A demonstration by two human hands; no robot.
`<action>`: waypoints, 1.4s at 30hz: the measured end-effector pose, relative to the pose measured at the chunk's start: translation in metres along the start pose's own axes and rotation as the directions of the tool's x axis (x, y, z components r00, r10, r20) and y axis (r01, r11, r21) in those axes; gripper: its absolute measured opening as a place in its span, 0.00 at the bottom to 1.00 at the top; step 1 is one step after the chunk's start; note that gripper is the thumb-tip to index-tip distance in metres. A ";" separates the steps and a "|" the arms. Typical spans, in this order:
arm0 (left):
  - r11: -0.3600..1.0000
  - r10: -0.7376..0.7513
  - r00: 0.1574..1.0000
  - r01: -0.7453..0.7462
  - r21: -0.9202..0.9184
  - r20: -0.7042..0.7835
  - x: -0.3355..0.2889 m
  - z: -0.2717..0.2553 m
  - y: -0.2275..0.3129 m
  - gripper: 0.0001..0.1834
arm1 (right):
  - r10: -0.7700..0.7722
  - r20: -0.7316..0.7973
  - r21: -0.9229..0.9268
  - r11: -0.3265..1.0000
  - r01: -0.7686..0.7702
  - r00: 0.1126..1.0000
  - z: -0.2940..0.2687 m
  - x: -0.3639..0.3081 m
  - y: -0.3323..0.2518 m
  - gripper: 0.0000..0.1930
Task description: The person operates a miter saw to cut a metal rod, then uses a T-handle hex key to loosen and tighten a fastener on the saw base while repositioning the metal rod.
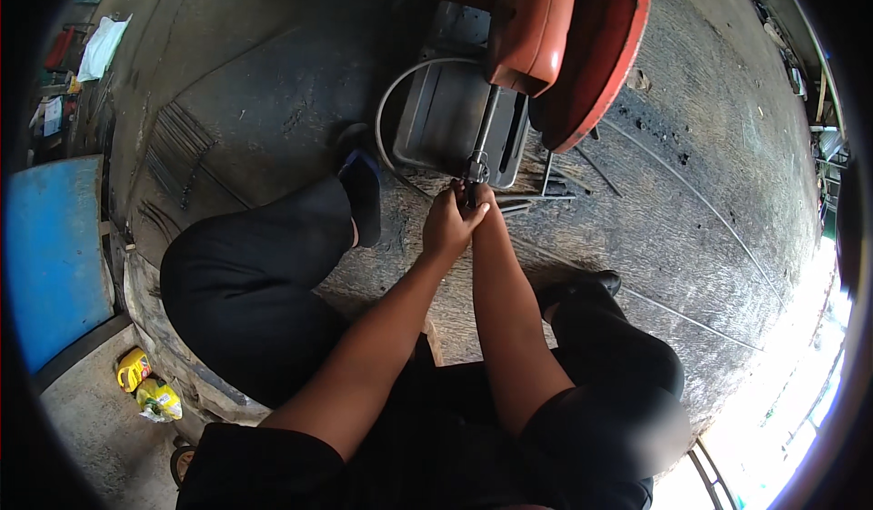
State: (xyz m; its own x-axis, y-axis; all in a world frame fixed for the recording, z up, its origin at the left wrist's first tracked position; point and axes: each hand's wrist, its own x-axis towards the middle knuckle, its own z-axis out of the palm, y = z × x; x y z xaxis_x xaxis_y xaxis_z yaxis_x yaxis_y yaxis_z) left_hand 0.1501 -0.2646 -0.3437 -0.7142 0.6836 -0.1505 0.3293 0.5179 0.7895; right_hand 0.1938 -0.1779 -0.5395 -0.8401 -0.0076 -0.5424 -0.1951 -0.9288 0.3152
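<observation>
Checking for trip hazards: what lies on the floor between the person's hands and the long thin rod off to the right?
In the head view, between the hands and the long thin rod lie short metal rods on dark floor.

Single view: head-worn fisheye, looks steeply down from above seated person's lap. Close range; own forearms enter from lower edge, left hand (447, 228) and right hand (482, 203) meet near picture centre. Faces forward-down onto grey metal machine base (446, 119) with red rounded guard (582, 46); dark worn floor (709, 174) fills the rest. Straight lines bend near rim; black vignette rings frame. No second view shares scene.
</observation>
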 end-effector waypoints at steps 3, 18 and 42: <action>0.991 -0.032 0.987 0.012 0.130 0.155 0.009 -0.005 -0.010 0.29 | -0.115 -0.017 -0.053 0.992 0.114 0.993 -0.008 0.007 0.004 0.12; 0.897 0.111 0.947 -0.226 0.379 0.301 0.023 -0.011 -0.026 0.27 | -0.362 0.065 -0.175 0.913 0.368 0.930 0.004 -0.006 0.026 0.17; 0.990 0.125 0.943 -0.139 0.024 0.307 0.025 -0.014 -0.034 0.20 | -0.809 -0.536 -0.637 0.575 0.513 0.240 0.036 -0.007 0.028 0.14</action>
State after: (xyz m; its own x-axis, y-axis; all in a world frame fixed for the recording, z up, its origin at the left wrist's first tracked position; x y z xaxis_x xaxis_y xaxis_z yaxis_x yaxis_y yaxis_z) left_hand 0.1122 -0.2721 -0.3660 -0.4427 0.8677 -0.2263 0.4399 0.4301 0.7883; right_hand 0.1757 -0.1905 -0.4992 0.2278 0.5508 -0.8030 -0.2209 -0.7739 -0.5935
